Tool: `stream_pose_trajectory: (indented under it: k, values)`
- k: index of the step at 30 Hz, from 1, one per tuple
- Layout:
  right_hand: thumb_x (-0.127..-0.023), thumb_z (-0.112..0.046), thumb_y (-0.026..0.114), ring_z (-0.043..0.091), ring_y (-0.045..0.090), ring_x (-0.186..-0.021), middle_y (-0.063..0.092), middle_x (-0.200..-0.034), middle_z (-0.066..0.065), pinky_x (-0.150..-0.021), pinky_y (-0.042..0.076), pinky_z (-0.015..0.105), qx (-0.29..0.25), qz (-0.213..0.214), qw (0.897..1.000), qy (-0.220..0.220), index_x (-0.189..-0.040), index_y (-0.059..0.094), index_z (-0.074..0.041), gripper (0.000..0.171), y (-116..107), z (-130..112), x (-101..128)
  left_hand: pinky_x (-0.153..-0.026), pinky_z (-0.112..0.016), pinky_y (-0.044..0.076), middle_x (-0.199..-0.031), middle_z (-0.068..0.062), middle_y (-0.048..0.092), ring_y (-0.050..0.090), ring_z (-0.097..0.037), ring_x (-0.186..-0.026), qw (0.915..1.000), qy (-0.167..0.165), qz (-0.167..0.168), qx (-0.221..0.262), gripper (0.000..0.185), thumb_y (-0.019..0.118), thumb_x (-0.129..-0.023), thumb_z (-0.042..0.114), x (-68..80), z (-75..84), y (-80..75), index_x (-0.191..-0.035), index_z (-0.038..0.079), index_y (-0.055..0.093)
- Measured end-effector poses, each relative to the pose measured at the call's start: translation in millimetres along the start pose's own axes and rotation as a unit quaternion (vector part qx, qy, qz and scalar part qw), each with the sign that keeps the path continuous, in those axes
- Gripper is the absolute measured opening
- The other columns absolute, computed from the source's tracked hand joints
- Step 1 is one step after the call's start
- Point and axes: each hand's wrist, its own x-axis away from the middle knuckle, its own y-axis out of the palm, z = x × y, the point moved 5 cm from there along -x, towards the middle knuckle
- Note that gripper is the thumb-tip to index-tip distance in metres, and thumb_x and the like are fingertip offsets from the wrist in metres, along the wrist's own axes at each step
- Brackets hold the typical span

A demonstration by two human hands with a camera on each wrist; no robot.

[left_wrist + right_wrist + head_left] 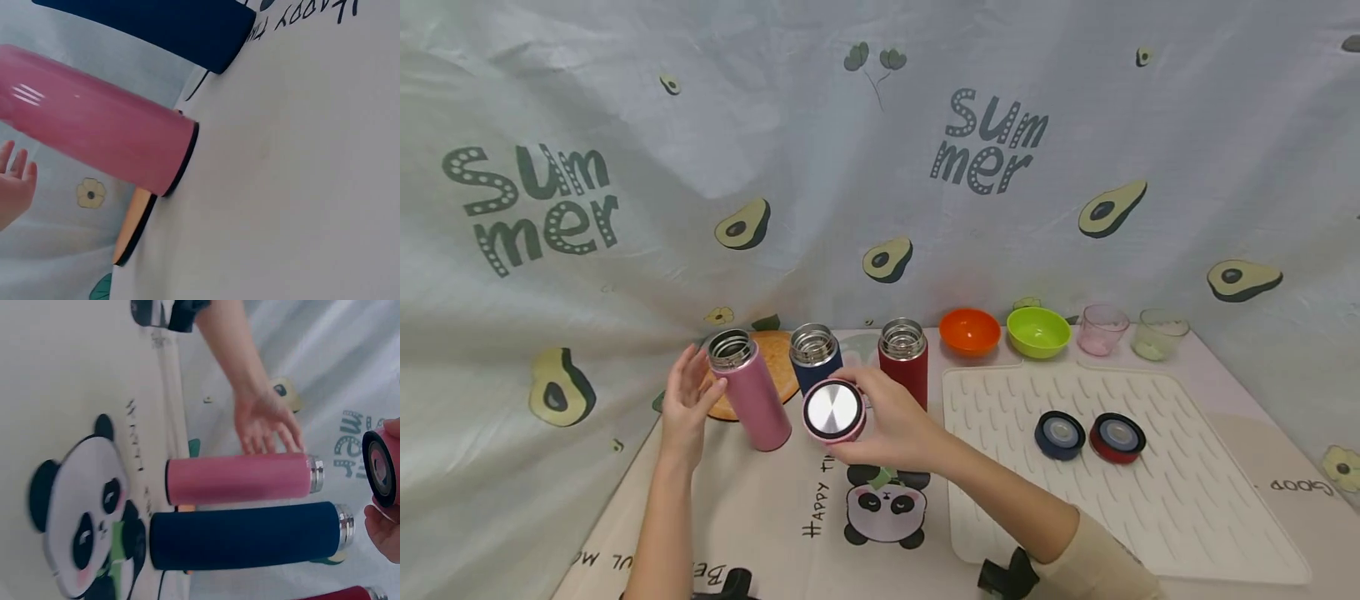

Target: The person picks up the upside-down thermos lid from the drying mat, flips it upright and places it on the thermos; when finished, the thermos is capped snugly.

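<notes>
clearly the right hand (895, 425) pinches a pink lid (833, 411), steel-faced; left hand (688, 404) open beside the pink flask (748, 389).

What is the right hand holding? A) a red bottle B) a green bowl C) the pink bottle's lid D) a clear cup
C: the right hand grips the pink lid, its shiny metal top showing, beside the open pink bottle that the left hand touches.
</notes>
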Motion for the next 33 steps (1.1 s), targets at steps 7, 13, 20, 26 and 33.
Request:
stream_pose_trajectory:
  k: [7, 13, 20, 26, 33]
  values:
    - [-0.072, -0.026, 0.077, 0.010, 0.049, -0.105, 0.053, -0.118, 0.000, -0.083, 0.046, 0.022, -0.010, -0.005, 1.000, -0.019, -0.125, 0.045, -0.010, 0.063, 17, -9, -38, -0.108, -0.041, 0.020, -0.139, -0.008, 0.036, 0.032, -0.021, -0.127, 0.9999, 0.006, 0.007, -0.005, 0.071, 0.059, -0.086, 0.001, -8.6, -19.9, 5.5, -0.144, 0.023, 0.025]
    - [-0.073, -0.026, 0.077, 0.008, 0.051, -0.106, 0.052, -0.121, 0.002, -0.084, 0.044, 0.018, -0.023, 0.027, 0.999, -0.017, -0.128, 0.042, -0.009, 0.067, 34, -13, -70, -0.091, -0.021, 0.041, -0.127, 0.002, 0.043, 0.043, -0.012, -0.112, 0.9985, 0.042, -0.012, 0.033, 0.077, 0.058, -0.083, -0.006, -8.9, -21.0, 13.6, -0.145, 0.020, 0.023]
    - [-0.072, -0.021, 0.078, 0.007, 0.049, -0.110, 0.053, -0.123, 0.004, -0.088, 0.041, 0.019, -0.063, 0.052, 0.996, -0.024, -0.131, 0.040, -0.007, 0.071, 51, -16, -90, -0.084, -0.018, 0.043, -0.132, -0.004, 0.040, 0.043, -0.013, -0.112, 0.9937, 0.096, -0.044, 0.037, 0.069, 0.056, -0.080, -0.006, -5.7, -17.1, 26.5, -0.141, 0.013, 0.030]
    - [-0.071, -0.022, 0.078, 0.005, 0.049, -0.108, 0.054, -0.123, 0.002, -0.087, 0.040, 0.018, -0.050, 0.075, 0.995, -0.041, -0.130, 0.042, -0.007, 0.070, 63, -19, -106, -0.064, -0.017, 0.043, -0.120, 0.005, 0.044, 0.048, -0.007, -0.090, 0.9998, 0.012, -0.003, -0.016, 0.062, 0.053, -0.084, 0.004, -10.0, -35.3, 18.8, -0.140, 0.015, 0.027]
    - [-0.073, -0.023, 0.077, 0.009, 0.048, -0.111, 0.050, -0.125, 0.005, -0.089, 0.039, 0.018, -0.026, 0.103, 0.994, -0.026, -0.133, 0.038, -0.006, 0.073, 77, -9, -126, -0.047, -0.019, 0.034, -0.081, 0.009, 0.048, 0.037, -0.006, -0.054, 0.9999, -0.003, -0.013, 0.008, 0.037, 0.048, -0.090, 0.003, -6.9, -41.1, 18.2, -0.117, 0.026, 0.039]
